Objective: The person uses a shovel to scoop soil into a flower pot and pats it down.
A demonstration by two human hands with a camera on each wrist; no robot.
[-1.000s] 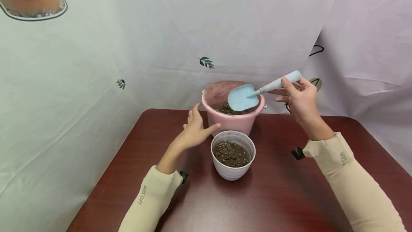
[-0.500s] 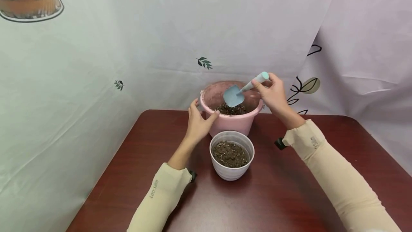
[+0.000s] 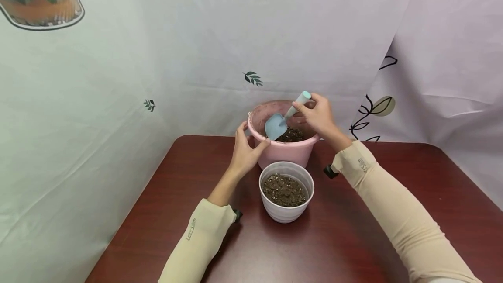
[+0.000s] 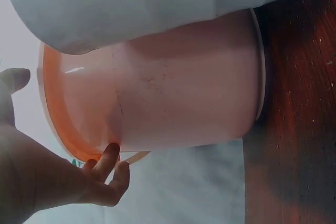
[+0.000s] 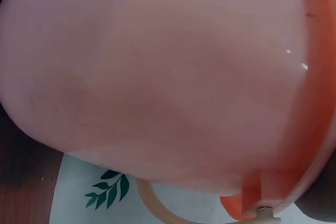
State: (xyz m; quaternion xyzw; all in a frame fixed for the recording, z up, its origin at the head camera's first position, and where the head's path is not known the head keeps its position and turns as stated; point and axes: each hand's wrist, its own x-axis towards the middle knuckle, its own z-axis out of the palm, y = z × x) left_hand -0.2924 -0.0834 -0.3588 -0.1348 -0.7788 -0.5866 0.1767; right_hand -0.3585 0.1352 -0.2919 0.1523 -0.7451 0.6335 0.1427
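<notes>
My left hand (image 3: pixel 244 154) holds the near left side of a pink bucket (image 3: pixel 287 155), the thumb at the front rim. In the left wrist view its curled fingertips (image 4: pixel 111 153) meet the bucket's wall below the rim. Between thumb and fingers, my right hand (image 3: pixel 320 115) pinches the handle of a light blue garden trowel (image 3: pixel 276 126). The trowel's blade slants down inside the bucket, near the front left rim, over dark soil (image 3: pixel 294 135). Only pink wall (image 5: pixel 157 77) and rim fill most of the right wrist view; the trowel is hidden there.
A white ribbed pot (image 3: pixel 284 214) with dark soil (image 3: pixel 284 190) inside stands right in front of the bucket. Both are on a dark red wooden table (image 3: pixel 338 239). A pale printed cloth (image 3: pixel 188 56) hangs behind and at the sides.
My right hand has carried the trowel left and down, from above the bucket's right side into it. My left hand has moved in from beside the bucket onto its rim.
</notes>
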